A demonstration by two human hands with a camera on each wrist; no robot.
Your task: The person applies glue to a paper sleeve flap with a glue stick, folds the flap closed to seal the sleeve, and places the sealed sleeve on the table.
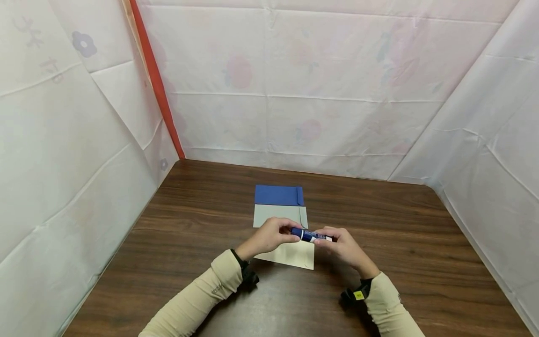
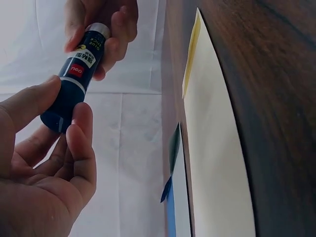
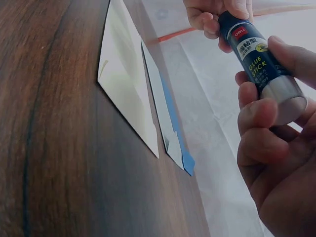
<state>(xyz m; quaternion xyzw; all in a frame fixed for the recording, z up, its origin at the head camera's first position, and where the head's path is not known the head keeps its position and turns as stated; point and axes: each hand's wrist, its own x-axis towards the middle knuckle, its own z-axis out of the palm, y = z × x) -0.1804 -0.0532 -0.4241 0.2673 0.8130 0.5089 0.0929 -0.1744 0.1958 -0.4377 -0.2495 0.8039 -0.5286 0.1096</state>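
Note:
Both hands hold a dark blue glue stick [image 1: 310, 235] above the envelopes. The left hand [image 1: 271, 235] pinches its capped end between thumb and fingers. At the other end, the right hand [image 1: 343, 245] grips the labelled barrel near the white base. In the right wrist view the glue stick [image 3: 256, 64] shows its "GLUE STICK" lettering, and the cap looks seated on the barrel. Under the hands lies a cream envelope [image 1: 290, 255], partly covered by them. A pale grey-green envelope [image 1: 275, 214] is just beyond it, then a blue envelope [image 1: 275, 194].
The envelopes lie in a column on the dark wood table [image 1: 189, 224], their flaps at the right. White patterned sheeting [image 1: 294, 93] hangs behind the table and along both sides. A red strip [image 1: 156, 77] runs down the back left corner.

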